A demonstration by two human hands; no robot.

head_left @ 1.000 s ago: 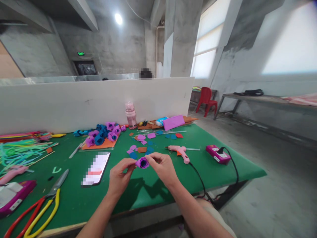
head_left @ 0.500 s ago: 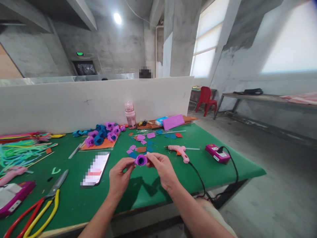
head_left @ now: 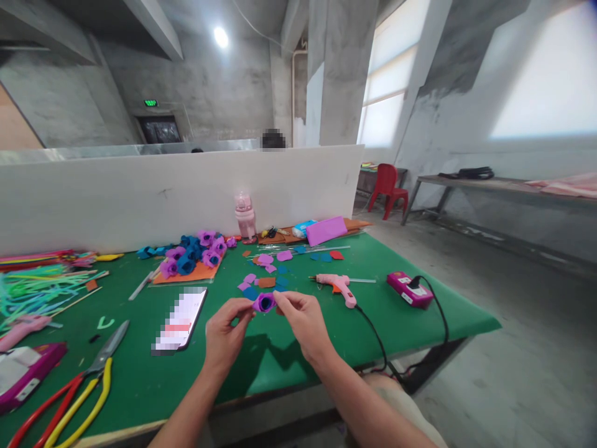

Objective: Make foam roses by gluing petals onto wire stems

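A small purple craft flower [head_left: 265, 303] with a dark blue centre is held above the green table between both hands. My left hand [head_left: 227, 326] pinches its left edge between thumb and fingers. On the opposite side, my right hand [head_left: 302, 320] grips the right edge, with the fingertips partly hiding the petal. Loose petal pieces in purple, blue and brown, among them a brown piece [head_left: 267, 282], lie just beyond the hands. To the right rests a pink glue gun [head_left: 339, 287], its nozzle pointing left.
Finished purple and blue flowers [head_left: 189, 255] are heaped at the back left. A phone [head_left: 184, 320] and large scissors [head_left: 96, 370] lie left of my hands. A pink bottle [head_left: 245, 218] stands against the white partition [head_left: 140, 193]. The glue gun's cord runs off the front edge near a power strip [head_left: 410, 289].
The flower has tilted a little, and its right petal edge shows stretched between my fingers. My right hand has shifted slightly; both hands keep their pinch.
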